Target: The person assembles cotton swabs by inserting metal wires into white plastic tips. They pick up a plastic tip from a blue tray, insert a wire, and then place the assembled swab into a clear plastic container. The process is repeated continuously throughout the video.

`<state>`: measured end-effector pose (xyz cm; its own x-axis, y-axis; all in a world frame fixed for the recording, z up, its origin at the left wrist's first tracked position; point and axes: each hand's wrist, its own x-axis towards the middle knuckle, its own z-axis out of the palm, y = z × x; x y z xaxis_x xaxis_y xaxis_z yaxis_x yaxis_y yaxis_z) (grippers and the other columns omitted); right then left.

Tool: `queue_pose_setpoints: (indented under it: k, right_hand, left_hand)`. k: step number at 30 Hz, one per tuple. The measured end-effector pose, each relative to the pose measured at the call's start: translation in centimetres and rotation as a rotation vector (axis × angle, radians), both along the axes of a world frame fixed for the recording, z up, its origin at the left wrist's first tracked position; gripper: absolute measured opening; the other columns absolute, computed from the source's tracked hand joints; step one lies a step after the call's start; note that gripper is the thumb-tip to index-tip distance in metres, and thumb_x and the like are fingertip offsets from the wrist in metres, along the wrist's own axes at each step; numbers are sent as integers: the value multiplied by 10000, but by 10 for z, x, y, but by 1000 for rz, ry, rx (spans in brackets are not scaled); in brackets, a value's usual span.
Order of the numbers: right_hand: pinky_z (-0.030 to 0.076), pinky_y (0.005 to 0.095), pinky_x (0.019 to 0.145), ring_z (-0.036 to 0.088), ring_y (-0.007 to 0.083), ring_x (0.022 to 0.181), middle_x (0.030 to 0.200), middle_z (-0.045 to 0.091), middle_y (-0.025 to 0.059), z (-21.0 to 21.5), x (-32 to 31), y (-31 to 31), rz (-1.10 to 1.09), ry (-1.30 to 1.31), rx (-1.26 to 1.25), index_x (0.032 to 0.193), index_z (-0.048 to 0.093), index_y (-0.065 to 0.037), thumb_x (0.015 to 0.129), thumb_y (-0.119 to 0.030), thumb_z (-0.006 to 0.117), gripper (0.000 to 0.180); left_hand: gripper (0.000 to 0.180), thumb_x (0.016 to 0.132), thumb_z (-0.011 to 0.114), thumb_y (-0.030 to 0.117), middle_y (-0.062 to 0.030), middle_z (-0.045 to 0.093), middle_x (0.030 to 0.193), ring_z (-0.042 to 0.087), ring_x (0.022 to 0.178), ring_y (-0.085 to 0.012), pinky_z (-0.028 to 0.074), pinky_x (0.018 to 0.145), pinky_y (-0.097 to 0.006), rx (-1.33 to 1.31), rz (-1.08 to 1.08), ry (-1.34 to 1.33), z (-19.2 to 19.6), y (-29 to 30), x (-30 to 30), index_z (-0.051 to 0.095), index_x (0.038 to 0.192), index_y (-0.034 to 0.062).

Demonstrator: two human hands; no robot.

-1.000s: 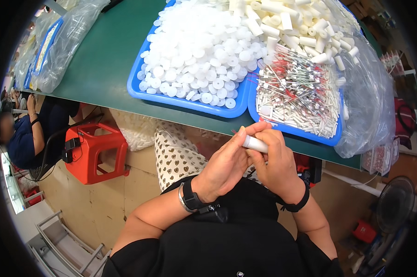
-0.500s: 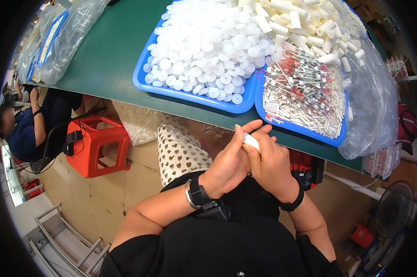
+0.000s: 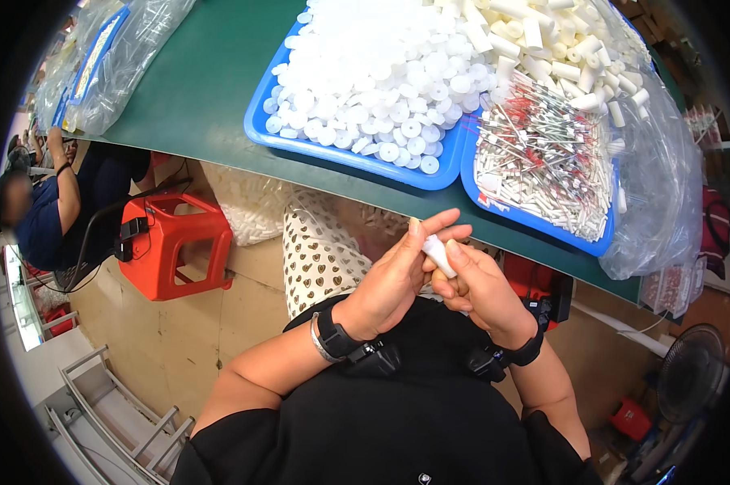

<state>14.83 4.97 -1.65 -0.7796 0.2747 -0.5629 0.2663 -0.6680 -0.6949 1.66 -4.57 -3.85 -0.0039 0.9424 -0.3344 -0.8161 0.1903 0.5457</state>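
Left hand (image 3: 393, 279) and right hand (image 3: 474, 287) at centre frame, both gripping one small white tube (image 3: 439, 255), below green counter (image 3: 211, 73) holding blue trays (image 3: 340, 153).

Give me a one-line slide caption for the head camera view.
Both hands, left hand and right hand, hold a small white tube below a green table bearing blue trays of white caps.
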Motion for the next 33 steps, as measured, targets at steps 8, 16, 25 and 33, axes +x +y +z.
queue_pose_setpoints:
  k: [8, 16, 25, 33]
  right_hand:
    - [450, 360, 500, 612, 240, 606, 775, 633, 147, -27, -8, -24, 29, 27, 876, 1058, 572, -7, 1044, -294, 418, 326]
    - [514, 468, 642, 656, 397, 791, 866, 668, 214, -48, -13, -7, 215, -214, 1366, 1178, 532, 17, 950, -273, 581, 372]
    - [464, 367, 541, 585, 253, 619, 751, 561, 76, 38, -1, 49, 53, -194, 1930, 896, 634, -47, 833, -81, 682, 86]
    - [455, 354, 625, 571, 226, 727, 764, 492, 64, 40, -20, 91, 92, -350, 2245, 827, 581, -62, 730, -37, 590, 101]
  left_hand:
    - [523, 1065, 232, 426, -140, 521, 1362, 496, 1262, -253, 422, 1055, -402, -58, 139, 43, -17, -2, 21, 509, 1244, 20]
    - [645, 1001, 425, 531, -130, 487, 1333, 469, 1245, -248, 365, 1055, -420, -564, 193, 69, -34, -19, -4, 400, 1375, 6]
    - [133, 995, 542, 139, -28, 622, 920, 566, 772, -95, 464, 734, -235, -24, 205, 708, 23, 6, -33, 592, 1048, 27]
    - [205, 824, 667, 8, -101, 609, 966, 546, 896, -265, 456, 764, -356, 306, 411, 1820, 31, 70, -54, 640, 1027, 29]
